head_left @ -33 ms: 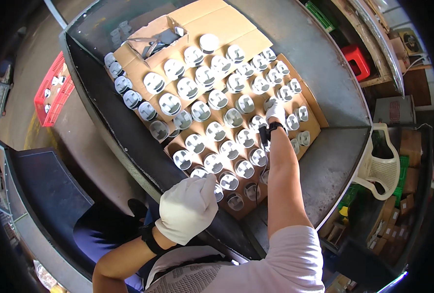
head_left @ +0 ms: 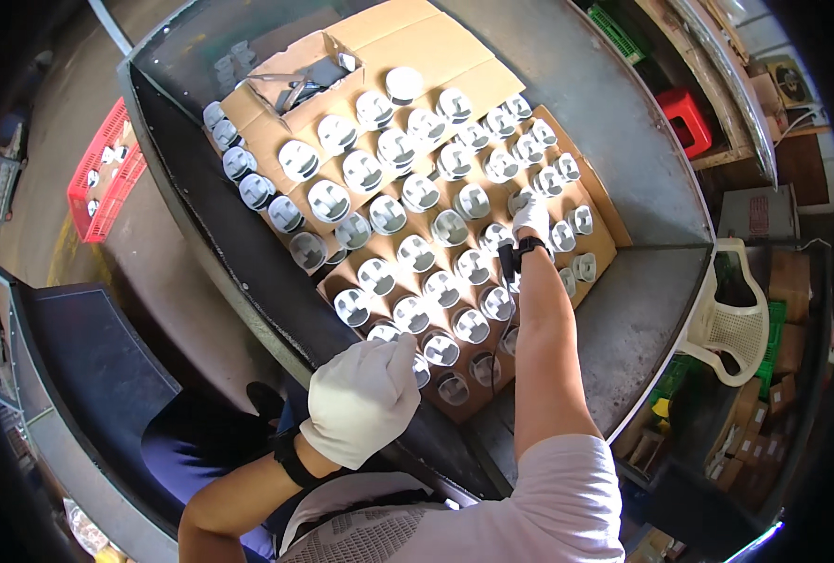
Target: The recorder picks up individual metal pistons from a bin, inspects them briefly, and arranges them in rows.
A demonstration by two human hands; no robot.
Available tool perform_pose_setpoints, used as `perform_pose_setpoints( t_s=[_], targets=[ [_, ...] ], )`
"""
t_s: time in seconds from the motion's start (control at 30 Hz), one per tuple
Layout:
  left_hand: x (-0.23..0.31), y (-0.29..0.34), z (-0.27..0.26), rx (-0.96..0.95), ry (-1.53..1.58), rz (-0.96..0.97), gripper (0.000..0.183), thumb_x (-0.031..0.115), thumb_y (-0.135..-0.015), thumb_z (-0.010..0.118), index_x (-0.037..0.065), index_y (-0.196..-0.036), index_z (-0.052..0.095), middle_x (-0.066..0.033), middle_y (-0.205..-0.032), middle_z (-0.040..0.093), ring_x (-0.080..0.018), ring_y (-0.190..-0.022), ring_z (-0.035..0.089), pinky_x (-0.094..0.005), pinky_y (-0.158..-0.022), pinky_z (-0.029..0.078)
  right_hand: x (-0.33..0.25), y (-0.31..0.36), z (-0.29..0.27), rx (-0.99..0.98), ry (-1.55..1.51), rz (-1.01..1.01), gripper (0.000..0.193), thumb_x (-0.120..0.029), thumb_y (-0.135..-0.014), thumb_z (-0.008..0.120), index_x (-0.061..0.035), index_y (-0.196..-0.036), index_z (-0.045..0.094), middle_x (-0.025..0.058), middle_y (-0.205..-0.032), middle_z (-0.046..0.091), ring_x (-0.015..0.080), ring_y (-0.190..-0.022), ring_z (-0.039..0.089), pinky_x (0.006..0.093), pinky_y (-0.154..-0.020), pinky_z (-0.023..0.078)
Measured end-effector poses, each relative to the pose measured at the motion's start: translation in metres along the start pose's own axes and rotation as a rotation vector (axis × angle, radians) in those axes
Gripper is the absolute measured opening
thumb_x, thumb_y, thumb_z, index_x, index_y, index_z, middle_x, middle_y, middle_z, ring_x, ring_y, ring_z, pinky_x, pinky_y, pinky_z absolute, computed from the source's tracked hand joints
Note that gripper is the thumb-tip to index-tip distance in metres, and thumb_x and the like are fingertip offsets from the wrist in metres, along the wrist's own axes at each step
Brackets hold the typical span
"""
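Note:
Many silvery engine pistons (head_left: 450,227) stand in rows on brown cardboard (head_left: 454,56) inside a dark metal bin. My right hand (head_left: 531,220), in a white glove, reaches far in among the rows at the right. Its fingers are closed on one piston (head_left: 518,200), which still stands among the others; the hand partly covers it. My left hand (head_left: 363,399), also gloved in white, is curled closed above the near edge of the bin, beside the nearest pistons (head_left: 440,349). Whatever its fingers hold, if anything, is hidden.
At the bin's far left, an open cardboard box (head_left: 309,80) holds dark tools. The raised bin wall (head_left: 220,253) curves along the left. Beyond stand a red crate (head_left: 107,178) on the floor, a pale plastic chair (head_left: 731,324) and a red stool (head_left: 684,122).

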State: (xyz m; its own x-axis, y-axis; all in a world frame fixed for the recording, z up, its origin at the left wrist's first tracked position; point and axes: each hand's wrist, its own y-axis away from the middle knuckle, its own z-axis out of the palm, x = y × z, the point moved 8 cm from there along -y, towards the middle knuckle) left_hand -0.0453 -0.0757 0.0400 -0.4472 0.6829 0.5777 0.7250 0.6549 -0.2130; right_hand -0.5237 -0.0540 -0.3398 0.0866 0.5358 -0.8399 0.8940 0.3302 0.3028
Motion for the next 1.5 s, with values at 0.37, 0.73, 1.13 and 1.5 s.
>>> perform_pose_setpoints(
  t_s=[0.37,0.73,1.13,1.5],
  targets=[
    [0.003,0.013,-0.005,0.085,-0.119,0.095,0.028,0.007,-0.072,0.070,0.009,-0.100,0.069,-0.0033,-0.072,0.060,-0.0221,-0.067,0.063,-0.0355,-0.056,0.053,-0.147,0.176,-0.021,-0.122,0.602,-0.873,0.012,-0.012,-0.092,0.057,-0.0046,-0.097,0.064,0.0056,-0.078,0.065,0.0164,-0.068,0.061,0.0310,-0.060,0.050],
    [-0.008,0.022,0.021,-0.009,-0.289,0.107,0.015,0.025,-0.085,0.058,0.013,-0.087,0.066,-0.0082,-0.076,0.064,-0.0262,-0.074,0.064,-0.0402,-0.062,0.052,-0.204,0.294,-0.052,-0.517,0.063,-0.749,0.039,-0.009,-0.089,0.066,-0.0042,-0.128,0.063,0.0069,-0.117,0.070,0.0165,-0.102,0.066,0.0292,-0.090,0.052],
    [-0.027,0.013,0.038,-0.062,1.061,-0.343,0.024,0.016,-0.093,0.063,0.004,-0.112,0.068,-0.0081,-0.094,0.071,-0.0189,-0.089,0.069,-0.0337,-0.078,0.055,-0.224,0.387,-0.104,-0.656,-0.185,-0.509,0.032,-0.006,-0.094,0.060,-0.0012,-0.126,0.062,0.0044,-0.107,0.071,0.0099,-0.091,0.064,0.0244,-0.076,0.053],
    [0.004,0.013,0.043,-0.201,1.245,-0.091,0.044,0.011,-0.091,0.063,-0.001,-0.132,0.052,-0.0086,-0.114,0.065,-0.0116,-0.100,0.061,-0.0265,-0.083,0.054,-0.202,0.435,-0.081,-0.781,0.167,-0.650,0.035,-0.023,-0.096,0.063,-0.0021,-0.124,0.061,0.0114,-0.119,0.064,0.0217,-0.110,0.061,0.0361,-0.093,0.049]
  ],
)
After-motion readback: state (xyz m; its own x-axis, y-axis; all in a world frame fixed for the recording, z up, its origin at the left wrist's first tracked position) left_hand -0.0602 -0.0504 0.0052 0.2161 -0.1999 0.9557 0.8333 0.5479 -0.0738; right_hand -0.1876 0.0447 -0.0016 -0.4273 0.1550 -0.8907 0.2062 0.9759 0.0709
